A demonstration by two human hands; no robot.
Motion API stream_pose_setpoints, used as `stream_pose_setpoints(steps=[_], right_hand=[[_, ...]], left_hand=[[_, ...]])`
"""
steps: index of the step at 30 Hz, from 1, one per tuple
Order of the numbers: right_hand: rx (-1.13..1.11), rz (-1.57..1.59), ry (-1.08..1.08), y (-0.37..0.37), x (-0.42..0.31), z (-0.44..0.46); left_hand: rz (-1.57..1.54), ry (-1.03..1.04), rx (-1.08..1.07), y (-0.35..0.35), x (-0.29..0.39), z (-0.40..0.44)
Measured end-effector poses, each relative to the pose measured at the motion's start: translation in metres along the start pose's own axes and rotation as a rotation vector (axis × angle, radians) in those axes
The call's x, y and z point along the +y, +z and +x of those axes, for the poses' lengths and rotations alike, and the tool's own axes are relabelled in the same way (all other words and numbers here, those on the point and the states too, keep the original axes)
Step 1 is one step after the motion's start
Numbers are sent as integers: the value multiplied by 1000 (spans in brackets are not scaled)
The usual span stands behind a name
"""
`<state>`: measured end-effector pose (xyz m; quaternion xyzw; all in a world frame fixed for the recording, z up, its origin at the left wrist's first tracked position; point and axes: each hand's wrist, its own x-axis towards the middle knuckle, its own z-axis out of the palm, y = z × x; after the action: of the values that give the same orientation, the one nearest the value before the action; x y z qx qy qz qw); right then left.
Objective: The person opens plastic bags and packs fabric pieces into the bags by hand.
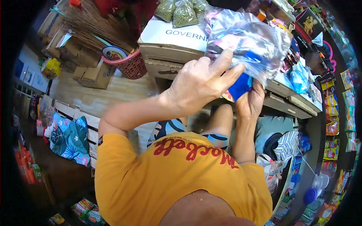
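Observation:
A clear plastic bag with pink, dark and blue contents, which look like folded cloth, lies over the cabinet's front edge. My left hand is on the bag's near side, its thumb and index finger pinched toward the plastic. My right hand grips the bag's lower right corner from below, with a bright blue piece against its fingers. This blue piece hangs at the near edge of the bag, between both hands. Part of my right fingers is hidden behind the plastic and the blue piece.
Bags of green beans sit on the white cabinet top. A pink basket, brooms and a cardboard box stand to the left. Hanging sachets line the right. A patterned cloth bag lies on a slatted bench.

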<state>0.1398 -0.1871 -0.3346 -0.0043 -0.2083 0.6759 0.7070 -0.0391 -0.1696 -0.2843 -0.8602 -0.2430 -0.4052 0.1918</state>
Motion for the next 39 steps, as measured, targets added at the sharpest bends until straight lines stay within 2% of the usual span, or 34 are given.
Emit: stream_pose_setpoints(steps=[2,3,5,7,10,15,18,21,23,26,27,28,29,31,33,35,37,39], right_hand=[[53,94,96,-12,0,13],[-24,195,194,-9,-1,20],[-54,207,238,-3,-3,31],[-44,145,224,2,-3,35],[-4,-20,165,7,-3,36],[79,-322,84,6,-16,62],[118,-386,68,1,-27,98],[105,-310,97,-6,-41,137],[28,-184,174,-17,-51,160],[-308,138,488,-56,-68,182],[-219,59,391,-50,-67,174],[233,-532,14,6,-39,150],[268,-466,19,21,-35,142],[99,-736,-102,4,-44,139],[38,-982,-77,-2,-61,126],[47,-1176,-88,4,-74,105],[157,-1225,-243,9,-85,84],[211,-1520,-475,-9,-121,73]], left_hand=[[2,50,-39,4,11,-1],[3,73,-60,7,19,-1],[-149,188,-34,8,35,-1],[-241,241,122,8,50,2],[-215,257,285,13,55,10],[-270,353,307,15,55,28],[-241,402,339,21,36,41],[-220,297,356,45,-3,59],[-178,118,316,62,-31,78],[-95,-83,215,101,-62,107],[-84,-124,201,117,-68,114],[-196,-195,-22,130,-74,122],[-246,-233,-234,133,-76,127],[-290,-57,-400,155,-86,135],[-418,-101,-541,148,-81,132],[-297,-264,-531,160,-75,124],[-111,-191,-493,165,-71,120],[-41,-156,-469,164,-69,119]])
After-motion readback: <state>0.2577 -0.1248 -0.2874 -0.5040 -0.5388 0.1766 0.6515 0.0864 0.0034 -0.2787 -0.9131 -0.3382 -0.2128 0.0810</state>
